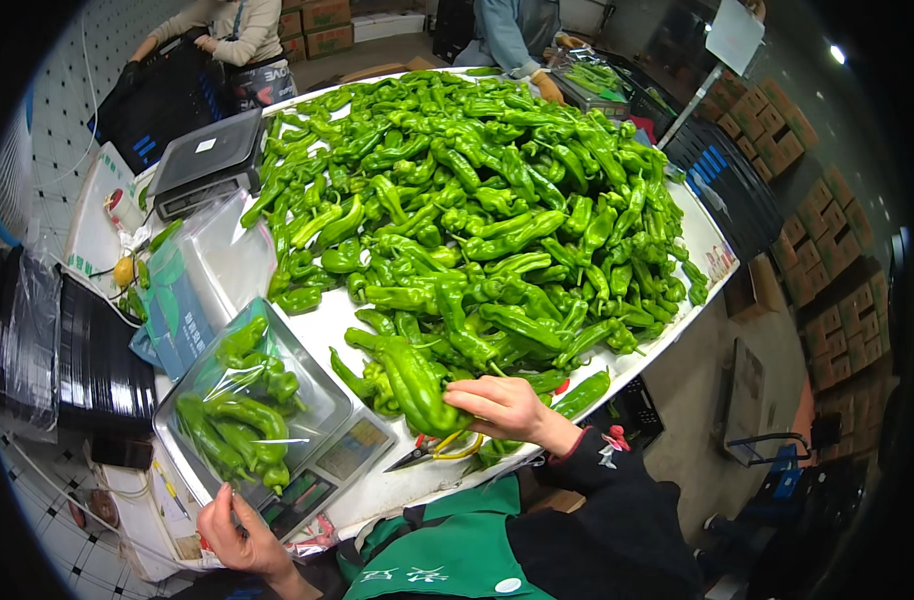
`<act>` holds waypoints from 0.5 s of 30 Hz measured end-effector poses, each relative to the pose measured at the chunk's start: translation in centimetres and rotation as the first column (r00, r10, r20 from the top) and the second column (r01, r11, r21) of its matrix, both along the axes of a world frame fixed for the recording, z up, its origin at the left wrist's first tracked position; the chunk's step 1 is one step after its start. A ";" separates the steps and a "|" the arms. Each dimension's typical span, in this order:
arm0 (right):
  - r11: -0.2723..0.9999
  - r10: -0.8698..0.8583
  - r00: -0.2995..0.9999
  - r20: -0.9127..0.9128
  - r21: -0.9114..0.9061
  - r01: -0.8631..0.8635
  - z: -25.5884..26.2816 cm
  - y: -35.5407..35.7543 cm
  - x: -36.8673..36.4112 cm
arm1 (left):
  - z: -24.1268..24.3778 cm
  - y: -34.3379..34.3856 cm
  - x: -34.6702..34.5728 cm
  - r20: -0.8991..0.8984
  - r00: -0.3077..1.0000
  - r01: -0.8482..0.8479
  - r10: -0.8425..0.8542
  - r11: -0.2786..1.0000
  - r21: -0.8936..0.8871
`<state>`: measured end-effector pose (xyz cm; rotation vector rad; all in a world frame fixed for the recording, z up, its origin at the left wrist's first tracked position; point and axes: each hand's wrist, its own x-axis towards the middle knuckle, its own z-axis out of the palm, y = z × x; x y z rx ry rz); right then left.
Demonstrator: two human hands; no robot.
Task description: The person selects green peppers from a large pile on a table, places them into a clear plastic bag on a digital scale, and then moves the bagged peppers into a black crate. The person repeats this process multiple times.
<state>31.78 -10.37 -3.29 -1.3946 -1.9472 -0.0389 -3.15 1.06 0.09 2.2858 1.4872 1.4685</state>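
My right hand grips a large green pepper over the near edge of the pepper heap. Under that hand lies a pair of pruning snips with yellow and red handles. To the left, a clear plastic bag with several green peppers inside rests on the tray of a digital scale. Fingers and thumb of my left hand pinch the near edge of this bag, at the scale's front corner.
A stack of printed plastic bags lies left of the heap, with a second scale behind it. Two people stand across the white table; one gloved hand touches the heap's far side. Black crates and cardboard boxes stand right.
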 end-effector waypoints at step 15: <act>0.667 -0.675 0.555 0.486 0.079 0.741 -1.5 7.1 20.3 | 0.2 -1.3 0.6 -0.107 0.993 -0.048 0.047 0.999 -0.011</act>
